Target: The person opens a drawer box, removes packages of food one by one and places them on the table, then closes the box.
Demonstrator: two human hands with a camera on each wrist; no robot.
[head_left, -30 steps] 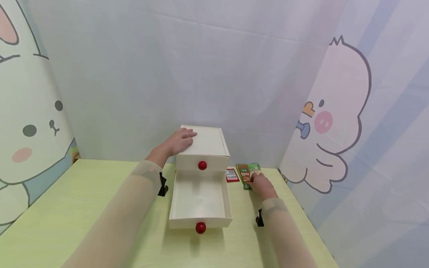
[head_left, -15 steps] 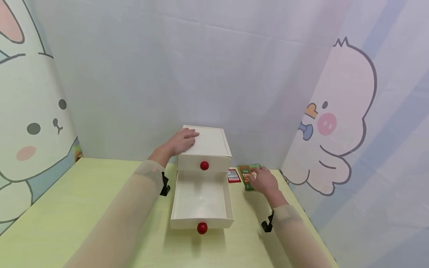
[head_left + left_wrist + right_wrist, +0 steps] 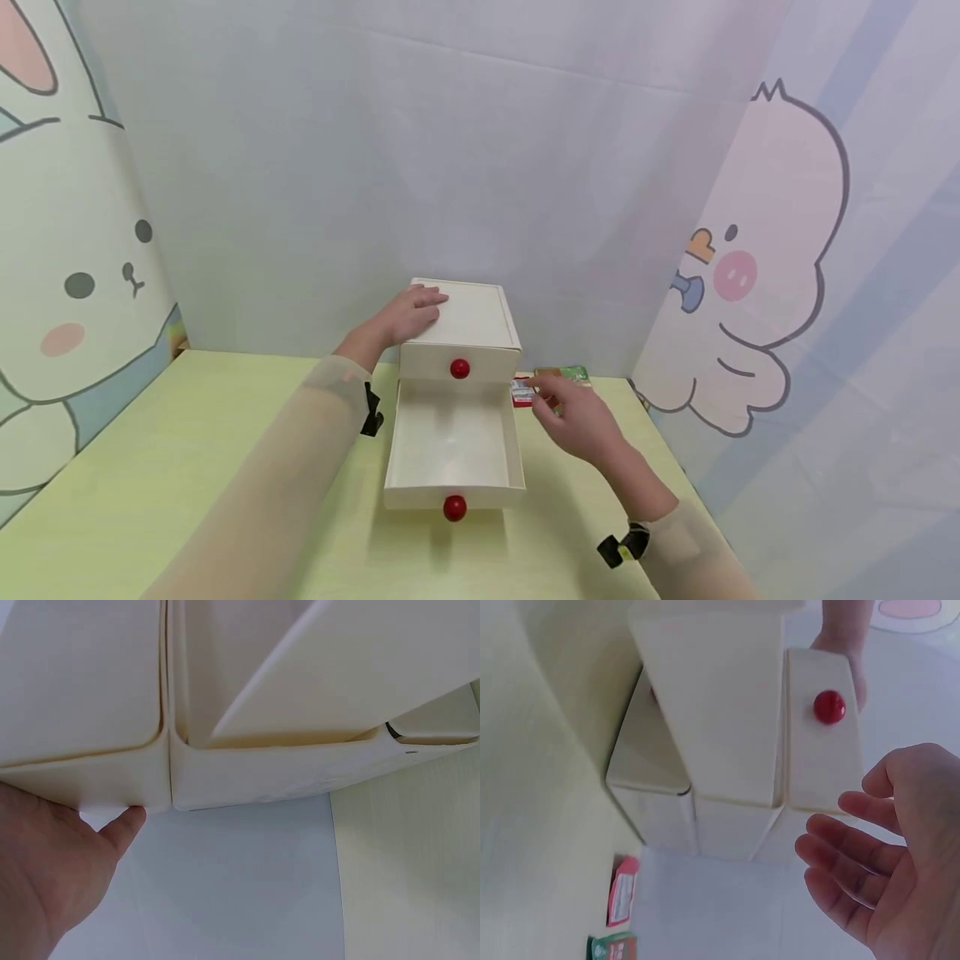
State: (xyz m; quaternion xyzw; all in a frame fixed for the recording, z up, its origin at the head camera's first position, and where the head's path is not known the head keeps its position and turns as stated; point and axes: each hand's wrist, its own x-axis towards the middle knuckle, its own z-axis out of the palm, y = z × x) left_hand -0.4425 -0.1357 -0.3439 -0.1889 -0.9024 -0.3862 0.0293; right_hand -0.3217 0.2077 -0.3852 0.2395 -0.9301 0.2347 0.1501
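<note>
My left hand (image 3: 408,315) rests on the top left edge of a small white drawer cabinet (image 3: 476,321); in the left wrist view its thumb (image 3: 124,827) lies against the cabinet's side. One drawer (image 3: 456,442) with a red knob (image 3: 454,508) is pulled out, and its inside shows bare. Above it, the top drawer (image 3: 817,761) is closed. My right hand (image 3: 581,417) is in the air to the right of the cabinet, fingers loosely bent, holding nothing. Behind it lie a green and brown packet (image 3: 576,372), mostly hidden, and a red packet with a white label (image 3: 521,392).
The cabinet stands on a pale yellow-green table (image 3: 225,425), near the hanging cloth (image 3: 337,183) at the back. Cartoon-printed cloth walls (image 3: 795,275) border both sides. A lower drawer (image 3: 649,754) sits beneath the pulled-out one.
My right hand has come off the green and brown packet, lifting and moving left and nearer to me. The packet stays on the table. My left hand keeps its place on the cabinet.
</note>
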